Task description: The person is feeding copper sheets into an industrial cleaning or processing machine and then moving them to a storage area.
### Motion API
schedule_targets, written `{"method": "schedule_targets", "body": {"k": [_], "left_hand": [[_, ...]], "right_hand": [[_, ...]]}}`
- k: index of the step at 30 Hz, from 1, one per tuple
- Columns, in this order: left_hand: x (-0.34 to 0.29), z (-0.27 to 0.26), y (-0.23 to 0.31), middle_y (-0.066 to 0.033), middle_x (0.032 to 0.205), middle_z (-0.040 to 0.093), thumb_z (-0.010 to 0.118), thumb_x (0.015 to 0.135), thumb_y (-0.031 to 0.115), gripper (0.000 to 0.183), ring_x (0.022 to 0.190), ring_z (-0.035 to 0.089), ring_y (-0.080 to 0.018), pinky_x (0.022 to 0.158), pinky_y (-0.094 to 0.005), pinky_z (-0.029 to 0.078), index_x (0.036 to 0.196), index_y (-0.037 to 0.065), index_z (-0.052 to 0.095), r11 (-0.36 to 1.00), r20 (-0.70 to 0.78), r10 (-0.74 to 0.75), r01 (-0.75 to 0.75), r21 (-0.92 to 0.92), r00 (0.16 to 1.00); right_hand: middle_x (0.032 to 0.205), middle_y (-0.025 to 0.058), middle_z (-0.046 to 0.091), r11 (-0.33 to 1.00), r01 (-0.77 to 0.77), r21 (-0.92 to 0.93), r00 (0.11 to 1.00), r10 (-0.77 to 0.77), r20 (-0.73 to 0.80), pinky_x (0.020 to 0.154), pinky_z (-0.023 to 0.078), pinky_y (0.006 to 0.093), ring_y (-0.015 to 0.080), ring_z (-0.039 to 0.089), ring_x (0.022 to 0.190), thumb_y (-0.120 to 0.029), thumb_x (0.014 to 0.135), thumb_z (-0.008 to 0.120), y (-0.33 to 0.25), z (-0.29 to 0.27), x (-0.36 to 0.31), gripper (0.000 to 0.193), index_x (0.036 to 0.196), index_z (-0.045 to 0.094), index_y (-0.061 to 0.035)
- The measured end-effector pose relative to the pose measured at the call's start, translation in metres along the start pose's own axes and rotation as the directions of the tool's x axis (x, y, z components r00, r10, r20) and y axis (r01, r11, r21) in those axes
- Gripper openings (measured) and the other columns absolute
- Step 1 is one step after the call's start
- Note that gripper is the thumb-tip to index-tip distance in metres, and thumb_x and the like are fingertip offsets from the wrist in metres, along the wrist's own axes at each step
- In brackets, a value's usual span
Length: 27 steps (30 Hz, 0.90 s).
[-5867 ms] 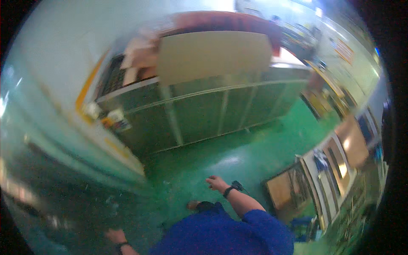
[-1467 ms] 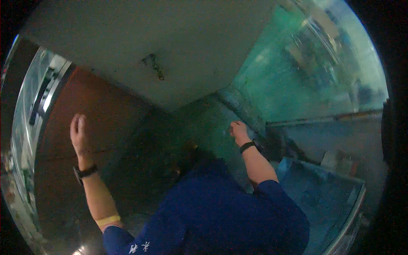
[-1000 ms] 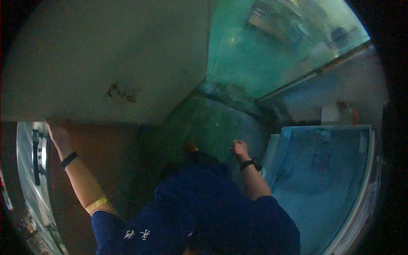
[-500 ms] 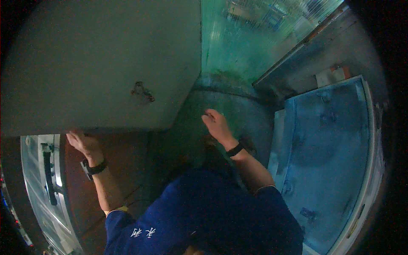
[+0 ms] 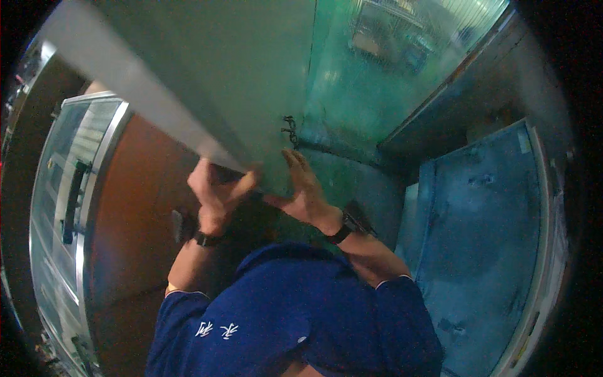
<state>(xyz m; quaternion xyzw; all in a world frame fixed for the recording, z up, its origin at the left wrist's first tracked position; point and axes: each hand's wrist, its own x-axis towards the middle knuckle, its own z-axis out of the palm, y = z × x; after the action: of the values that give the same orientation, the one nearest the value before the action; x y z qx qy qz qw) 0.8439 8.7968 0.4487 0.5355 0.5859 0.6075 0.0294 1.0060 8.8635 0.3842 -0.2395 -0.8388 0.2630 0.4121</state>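
Panel, pale and tall [image 5: 239, 63], fills the upper left, thick edge slanting down to the person's hands; this is the thing being handled. Blue slab [image 5: 483, 220] lies at right, well apart from both hands. Brown surface [image 5: 138, 201] at left, bordered by a metal-framed glass unit [image 5: 50, 207] with a black handle [image 5: 73, 201]; neither hand is on these. Left hand [image 5: 213, 191] is at the panel's low end, fingers and thumb closed across its thickness, presumably because the edge gives something to pinch. Right hand [image 5: 308, 198] sits just beside it, palm spread, thumb wide of the fingers, nothing gripped; likely set that way to steady the flat face, though blur and low light leave contact unclear. Dark bands [image 5: 340, 235] on both wrists, clear of the panel. Small dark fitting [image 5: 291, 131] shows just above the right fingertips.
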Motion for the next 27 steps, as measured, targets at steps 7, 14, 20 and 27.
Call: {"method": "schedule_targets", "body": {"k": [7, 14, 20, 27], "left_hand": [[-0.020, 0.042, 0.014, -0.0090, 0.064, 0.052, 0.076, 0.054, 0.032, 0.039, 0.054, 0.054, -0.0265, 0.046, -0.0341, 0.044, 0.074, 0.007, 0.053, 0.927, -0.068, 0.348, -0.332, 0.176, 0.935], [-0.042, 0.029, 0.034, -0.0118, 0.073, 0.050, 0.071, 0.060, 0.037, 0.044, 0.067, 0.053, -0.0289, 0.057, -0.0359, 0.044, 0.081, 0.004, 0.051, 0.966, 0.065, 0.190, -0.199, 0.165, 0.980], [-0.043, -0.008, -0.001, -0.0238, 0.112, 0.044, 0.073, 0.058, 0.019, 0.066, 0.100, 0.047, -0.0388, 0.082, -0.0409, 0.043, 0.112, -0.002, 0.040, 0.977, 0.049, 0.205, -0.201, -0.076, 0.977], [-0.031, 0.023, -0.025, -0.0320, 0.125, 0.032, 0.066, 0.055, 0.002, 0.078, 0.114, 0.037, -0.0474, 0.095, -0.0501, 0.034, 0.123, -0.003, 0.027, 0.915, 0.066, 0.363, -0.342, -0.215, 0.929]], "right_hand": [[0.124, 0.0199, 0.040, 0.938, 0.174, -0.299, 0.984, -0.177, 0.018, 0.095, 0.033, 0.0435, 0.0378, 0.041, 0.112, -0.023, 0.066, 0.073, 0.038, 0.027, -0.036, 0.077, 0.125, 0.030, 0.0019], [0.123, 0.0194, 0.041, 0.986, 0.039, -0.164, 0.999, -0.041, -0.010, 0.095, 0.034, 0.0428, 0.0365, 0.042, 0.111, -0.022, 0.067, 0.072, 0.025, 0.039, -0.052, 0.075, 0.124, 0.030, 0.0019], [0.123, 0.0191, 0.041, 0.979, -0.087, -0.186, 0.996, 0.082, -0.035, 0.095, 0.034, 0.0423, 0.0355, 0.042, 0.111, -0.021, 0.068, 0.071, 0.006, 0.068, -0.069, 0.073, 0.124, 0.031, 0.0019], [0.123, 0.0187, 0.041, 0.966, -0.182, -0.183, 0.983, 0.179, -0.033, 0.094, 0.034, 0.0416, 0.0342, 0.042, 0.111, -0.020, 0.070, 0.070, 0.011, 0.073, -0.085, 0.070, 0.124, 0.031, 0.0018]]}}
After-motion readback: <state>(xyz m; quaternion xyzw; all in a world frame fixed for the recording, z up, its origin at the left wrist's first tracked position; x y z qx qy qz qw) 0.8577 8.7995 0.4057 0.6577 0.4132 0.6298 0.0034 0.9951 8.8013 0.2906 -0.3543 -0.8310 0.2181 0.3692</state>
